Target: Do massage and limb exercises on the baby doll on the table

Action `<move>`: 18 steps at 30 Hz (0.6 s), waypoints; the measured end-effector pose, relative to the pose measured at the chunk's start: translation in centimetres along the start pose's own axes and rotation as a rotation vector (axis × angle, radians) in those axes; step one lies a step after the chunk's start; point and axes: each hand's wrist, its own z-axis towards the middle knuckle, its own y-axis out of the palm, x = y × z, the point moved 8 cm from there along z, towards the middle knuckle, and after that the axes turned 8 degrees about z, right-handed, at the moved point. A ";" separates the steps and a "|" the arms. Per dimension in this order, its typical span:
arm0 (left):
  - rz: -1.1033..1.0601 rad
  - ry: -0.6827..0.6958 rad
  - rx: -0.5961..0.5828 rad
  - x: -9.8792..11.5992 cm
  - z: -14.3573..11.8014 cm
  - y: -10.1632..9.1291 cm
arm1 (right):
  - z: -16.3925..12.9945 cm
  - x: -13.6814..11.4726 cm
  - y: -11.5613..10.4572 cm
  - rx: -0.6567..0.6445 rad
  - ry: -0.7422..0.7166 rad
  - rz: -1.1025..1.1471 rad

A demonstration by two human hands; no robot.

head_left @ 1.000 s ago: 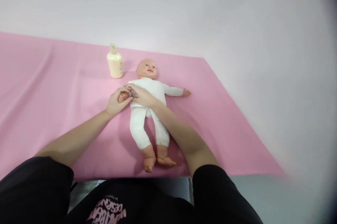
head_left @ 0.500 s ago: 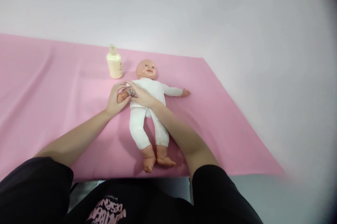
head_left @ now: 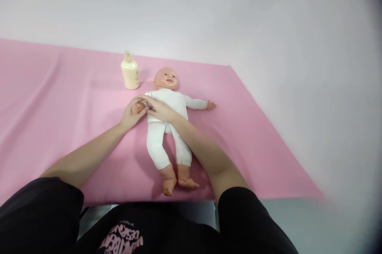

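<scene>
A baby doll (head_left: pixel 168 104) with a white cloth body lies on its back on the pink sheet, its head away from me. My left hand (head_left: pixel 130 114) curls around the doll's hand and wrist at the left, thumb below and fingers above. From the right, my right hand (head_left: pixel 159 109) wraps the same doll arm just above the wrist, its fingers meeting those of my left hand. The small doll hand (head_left: pixel 137 108) pokes out between my palms. Part of the doll's sleeve is hidden under my fingers. The other doll arm (head_left: pixel 197 104) stretches out to the right.
A pale yellow pump bottle (head_left: pixel 130 74) stands upright to the left of the doll's head. The pink sheet (head_left: pixel 256 158) covers the table and ends along a slanting edge at the right. Beyond its back edge is a white surface (head_left: pixel 191 15).
The fingers of both my hands have closed in around the doll's wrist, narrowing the gap above it. The doll's body and the bottle stay where they were.
</scene>
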 end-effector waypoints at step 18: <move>-0.570 -0.518 0.410 -6.6 0.1 -2.3 | -0.2 0.7 0.6 -0.028 0.073 -0.005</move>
